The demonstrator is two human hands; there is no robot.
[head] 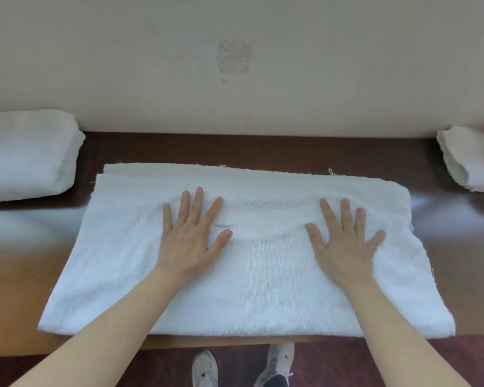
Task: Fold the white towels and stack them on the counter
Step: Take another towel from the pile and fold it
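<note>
A white towel (263, 289), folded into a wide rectangle, lies flat across the middle of the brown wooden counter (20, 261). Its far edge shows two layers with loose threads. My left hand (192, 238) rests palm down on the towel's left half, fingers spread. On the right half my right hand (344, 241) lies flat in the same way. Neither hand grips the cloth. A stack of folded white towels (25, 155) sits at the far left of the counter.
A rumpled pile of white towels (472, 160) sits at the far right against the cream wall (235, 93). The counter's front edge runs just below the towel. Beneath it are a dark red floor and two grey-white shoes (280, 358).
</note>
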